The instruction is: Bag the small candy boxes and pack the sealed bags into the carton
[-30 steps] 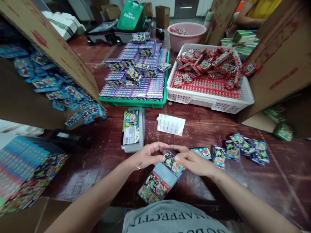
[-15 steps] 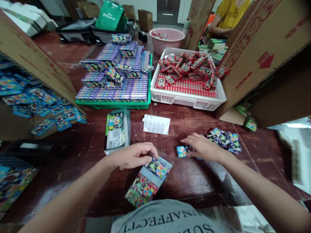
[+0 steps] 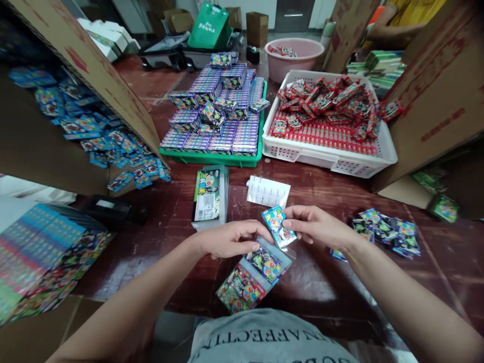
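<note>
My left hand point(image 3: 230, 239) is closed on the open mouth of a clear plastic bag point(image 3: 253, 275) that holds colourful small packs and lies at the near table edge. My right hand point(image 3: 317, 227) pinches a small blue card pack point(image 3: 278, 226) just above the bag's mouth. A loose pile of similar blue-green packs point(image 3: 385, 232) lies on the table to the right of my right hand.
A green tray point(image 3: 212, 157) stacked with purple boxes and a white basket point(image 3: 328, 157) of red boxes stand behind. A flat clear case point(image 3: 209, 196) and a white slip point(image 3: 267, 191) lie mid-table. Open cartons flank both sides, the left one full of blue packs point(image 3: 94, 136). A person in yellow point(image 3: 404, 17) sits far right.
My right hand picked a blue pack from the pile at the right and brought it left to the bag's mouth. My left hand stayed on the bag.
</note>
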`<state>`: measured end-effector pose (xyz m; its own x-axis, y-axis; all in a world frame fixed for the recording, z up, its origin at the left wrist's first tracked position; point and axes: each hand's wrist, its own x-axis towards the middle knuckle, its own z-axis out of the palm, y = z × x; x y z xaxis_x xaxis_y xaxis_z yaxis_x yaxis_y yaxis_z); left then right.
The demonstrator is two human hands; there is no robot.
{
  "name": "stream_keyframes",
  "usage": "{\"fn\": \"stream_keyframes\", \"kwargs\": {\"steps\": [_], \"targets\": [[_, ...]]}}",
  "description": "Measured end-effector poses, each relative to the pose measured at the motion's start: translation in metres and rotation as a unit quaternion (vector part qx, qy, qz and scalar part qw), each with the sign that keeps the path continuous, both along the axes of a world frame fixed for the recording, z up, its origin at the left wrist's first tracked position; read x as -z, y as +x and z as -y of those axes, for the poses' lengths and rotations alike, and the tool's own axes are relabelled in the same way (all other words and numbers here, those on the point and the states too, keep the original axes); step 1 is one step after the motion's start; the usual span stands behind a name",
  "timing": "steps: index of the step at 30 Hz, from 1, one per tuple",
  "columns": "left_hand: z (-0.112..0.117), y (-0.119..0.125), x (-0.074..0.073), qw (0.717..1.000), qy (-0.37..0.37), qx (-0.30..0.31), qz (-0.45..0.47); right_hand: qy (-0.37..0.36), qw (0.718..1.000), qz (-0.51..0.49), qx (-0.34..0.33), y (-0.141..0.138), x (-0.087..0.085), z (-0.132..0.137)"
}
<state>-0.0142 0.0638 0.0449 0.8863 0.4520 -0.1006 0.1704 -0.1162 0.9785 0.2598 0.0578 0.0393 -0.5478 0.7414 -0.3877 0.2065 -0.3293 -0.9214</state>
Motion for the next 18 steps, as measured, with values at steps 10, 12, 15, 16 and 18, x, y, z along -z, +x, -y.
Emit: {"fn": "stream_keyframes", "kwargs": {"steps": [10,12,15,16,18], "targets": [[-0.005,-0.002,0.005,0.998,-0.052,0.014,-0.012,0.315,0.893,0.288,-0.145,0.047,-0.005,-0.012],[-0.005,0.001,0.007,0.998,-0.060,0.011,-0.023,0.342,0.838,0.359,-0.229,0.050,-0.003,-0.014],[-0.005,0.004,0.009,0.998,-0.047,0.008,-0.039,0.377,0.803,0.382,-0.258,0.047,-0.004,-0.016],[-0.006,0.005,0.009,0.998,-0.040,0.009,-0.042,0.392,0.798,0.402,-0.219,0.048,-0.004,-0.015],[-0.006,0.003,0.010,0.998,-0.035,0.012,-0.047,0.403,0.787,0.451,-0.122,0.053,-0.001,-0.009]]}}
